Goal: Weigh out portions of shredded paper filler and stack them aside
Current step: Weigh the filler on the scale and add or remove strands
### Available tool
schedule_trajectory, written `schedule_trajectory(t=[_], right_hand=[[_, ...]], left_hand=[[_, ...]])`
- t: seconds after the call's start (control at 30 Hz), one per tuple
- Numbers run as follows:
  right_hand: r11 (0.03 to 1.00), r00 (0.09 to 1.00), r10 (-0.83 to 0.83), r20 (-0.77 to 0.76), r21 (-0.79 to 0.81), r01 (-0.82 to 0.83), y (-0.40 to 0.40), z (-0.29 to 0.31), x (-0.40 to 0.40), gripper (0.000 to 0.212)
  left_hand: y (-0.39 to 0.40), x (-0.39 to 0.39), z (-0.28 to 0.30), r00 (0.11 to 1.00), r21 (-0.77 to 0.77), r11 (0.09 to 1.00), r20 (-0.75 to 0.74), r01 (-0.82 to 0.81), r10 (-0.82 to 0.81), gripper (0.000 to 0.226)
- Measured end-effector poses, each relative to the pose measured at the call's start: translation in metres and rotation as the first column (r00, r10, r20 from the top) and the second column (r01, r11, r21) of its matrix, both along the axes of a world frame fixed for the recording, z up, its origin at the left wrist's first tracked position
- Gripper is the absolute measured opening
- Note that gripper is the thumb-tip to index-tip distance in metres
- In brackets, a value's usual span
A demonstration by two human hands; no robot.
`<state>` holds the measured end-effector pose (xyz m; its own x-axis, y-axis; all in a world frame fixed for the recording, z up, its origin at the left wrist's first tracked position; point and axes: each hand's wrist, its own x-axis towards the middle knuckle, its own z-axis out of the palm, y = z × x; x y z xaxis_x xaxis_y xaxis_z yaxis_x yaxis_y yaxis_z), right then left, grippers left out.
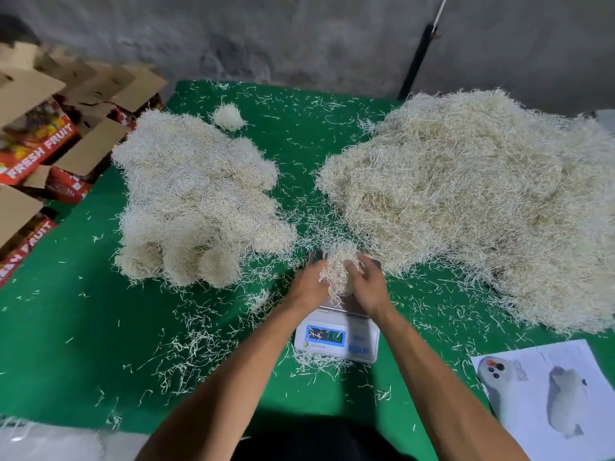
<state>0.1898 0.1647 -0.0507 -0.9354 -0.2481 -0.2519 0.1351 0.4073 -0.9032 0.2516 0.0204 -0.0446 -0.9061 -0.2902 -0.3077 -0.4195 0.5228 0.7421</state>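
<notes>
- Forearms reach up from 6 o'clock, mine, meeting over the scale point(336, 337) just ahead of me on the green table point(66, 344).
- At 4 o'clock a printed sheet point(552, 397) lies flat, well apart from the work.
- The scale's blue display is lit, but strands lie across it and I cannot read the figure for certain.
- My left hand point(307, 284) and right hand point(369, 286) cup 1 small portion of shredded paper point(337, 271) between them on the pan; fingers of both are curled inward round the clump, pressing it from the 2 sides.
- I judge this portion is being gathered or shaped on the scale, not yet moved aside.
- At 10 o'clock sits the stack of weighed portions point(196, 197), many rounded wads packed touching each other, so a good share of the job is done.
- 1 lone wad point(229, 116) rests beyond it near 11 o'clock.
- At 2 o'clock the loose bulk heap point(482, 201) is larger than the finished stack, so I reckon more than half remains.
- Far at 9 to 10 o'clock, open fruit cartons point(43, 141) stand off the table edge.
</notes>
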Motion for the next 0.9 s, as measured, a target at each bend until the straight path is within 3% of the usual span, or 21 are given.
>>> schedule_trajectory(t=[0.07,0.13,0.17,0.23,0.27,0.33,0.4,0.47,0.53,0.6,0.67,0.8,0.9], right_hand=[[0.995,0.996,-0.086,0.014,-0.054,0.086,-0.011,-0.001,-0.002,0.053],[0.985,0.993,-0.12,-0.015,-0.125,0.117,-0.02,0.007,-0.007,0.04],[0.981,0.996,-0.081,-0.028,-0.178,0.075,-0.026,0.014,-0.01,0.033],[0.951,0.998,0.048,-0.03,-0.306,-0.055,-0.038,0.031,-0.016,0.026],[0.935,0.997,0.07,-0.029,-0.346,-0.075,-0.044,0.04,-0.021,0.029],[0.939,0.998,0.038,-0.053,-0.341,-0.054,-0.051,0.059,-0.034,0.037],[0.988,0.977,0.039,-0.209,-0.14,-0.069,-0.054,0.072,-0.048,0.037],[0.993,0.967,0.09,-0.239,-0.048,-0.105,-0.055,0.082,-0.06,0.035],[0.99,0.984,0.087,-0.157,-0.096,-0.103,-0.057,0.087,-0.079,0.023],[0.994,0.996,0.065,-0.053,-0.079,-0.069,-0.065,0.088,-0.099,0.035],[0.999,1.0,0.012,0.008,-0.05,-0.011,-0.079,0.088,-0.117,0.032],[0.968,0.966,-0.253,0.06,0.013,0.253,-0.083,0.099,-0.17,0.013],[0.923,0.926,-0.369,0.076,-0.086,0.375,-0.055,0.113,-0.207,0.015]], left_hand=[[-0.001,-0.012,0.008,0.985,0.276,0.95,-0.048,-0.148,0.167,0.053],[-0.004,-0.023,0.026,0.935,0.595,0.764,-0.057,-0.25,0.35,0.046],[-0.007,-0.03,0.032,0.91,0.697,0.662,-0.034,-0.275,0.414,0.053],[-0.015,-0.042,0.043,0.878,0.783,0.522,0.062,-0.338,0.475,0.094],[-0.019,-0.047,0.048,0.867,0.766,0.525,0.083,-0.371,0.491,0.109],[-0.03,-0.055,0.055,0.861,0.674,0.617,0.058,-0.407,0.505,0.116],[-0.039,-0.061,0.056,0.87,0.602,0.692,0.01,-0.399,0.493,0.123],[-0.045,-0.067,0.055,0.886,0.565,0.741,-0.037,-0.363,0.462,0.12],[-0.044,-0.07,0.054,0.892,0.564,0.736,0.002,-0.374,0.452,0.115],[-0.04,-0.075,0.055,0.876,0.568,0.705,0.062,-0.425,0.478,0.11],[-0.035,-0.082,0.059,0.865,0.589,0.682,0.06,-0.434,0.499,0.107],[-0.029,-0.08,0.076,0.891,0.556,0.727,0.057,-0.402,0.449,0.119],[-0.048,-0.069,0.07,0.827,0.582,0.661,0.036,-0.474,0.561,0.091]])
